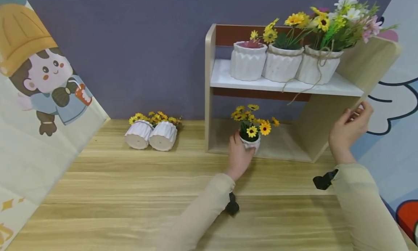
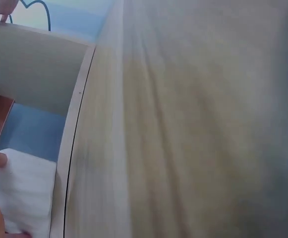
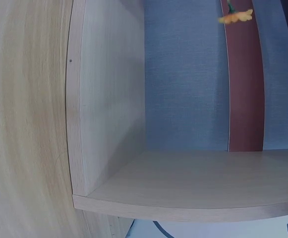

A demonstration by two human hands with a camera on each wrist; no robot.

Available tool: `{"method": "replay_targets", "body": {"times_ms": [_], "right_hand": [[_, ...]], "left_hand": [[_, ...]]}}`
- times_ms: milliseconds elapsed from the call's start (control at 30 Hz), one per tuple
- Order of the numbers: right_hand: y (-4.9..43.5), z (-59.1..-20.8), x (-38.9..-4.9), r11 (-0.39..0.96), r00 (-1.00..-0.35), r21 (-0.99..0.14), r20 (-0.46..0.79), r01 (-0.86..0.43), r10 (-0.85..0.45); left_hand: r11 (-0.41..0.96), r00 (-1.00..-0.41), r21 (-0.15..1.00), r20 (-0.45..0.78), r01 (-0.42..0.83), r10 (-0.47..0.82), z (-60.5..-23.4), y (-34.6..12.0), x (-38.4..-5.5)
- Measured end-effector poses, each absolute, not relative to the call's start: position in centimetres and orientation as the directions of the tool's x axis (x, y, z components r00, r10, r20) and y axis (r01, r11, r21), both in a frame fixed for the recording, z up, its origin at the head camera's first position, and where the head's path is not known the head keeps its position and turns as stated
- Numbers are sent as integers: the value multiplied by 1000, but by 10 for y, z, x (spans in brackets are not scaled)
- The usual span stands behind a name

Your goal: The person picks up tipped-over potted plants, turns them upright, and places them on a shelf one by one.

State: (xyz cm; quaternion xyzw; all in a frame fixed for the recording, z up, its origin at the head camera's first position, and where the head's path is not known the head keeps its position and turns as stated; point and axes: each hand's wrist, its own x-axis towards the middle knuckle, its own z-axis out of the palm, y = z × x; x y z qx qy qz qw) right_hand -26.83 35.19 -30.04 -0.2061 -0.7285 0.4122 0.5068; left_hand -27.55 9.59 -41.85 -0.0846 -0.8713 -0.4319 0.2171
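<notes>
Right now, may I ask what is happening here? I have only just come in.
A person's left hand holds a white pot of yellow flowers in the shelf unit's lower compartment, while the right hand is by the right side panel. Three potted plants stand on the upper board, and two more pots lie on their sides on the table.

The flowers (image 1: pixel 251 130) are yellow, the pot (image 1: pixel 256 145) white, the table (image 1: pixel 130 185) tan wood-grain.

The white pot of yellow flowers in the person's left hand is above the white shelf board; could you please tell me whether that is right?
Not quite: the head view shows the white pot of yellow flowers below the white shelf board, not above it. The left hand does hold it.
</notes>
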Motion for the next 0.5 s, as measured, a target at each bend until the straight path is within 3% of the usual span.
{"method": "replay_targets", "body": {"times_ms": [200, 500], "right_hand": [[354, -300, -267, 591, -391, -799, 582, -110, 714], [349, -296, -264, 551, -427, -830, 529, -83, 733]], "left_hand": [[636, -894, 689, 447, 347, 4, -413, 111, -282], [647, -946, 704, 310, 293, 91, -407, 138, -293]]}}
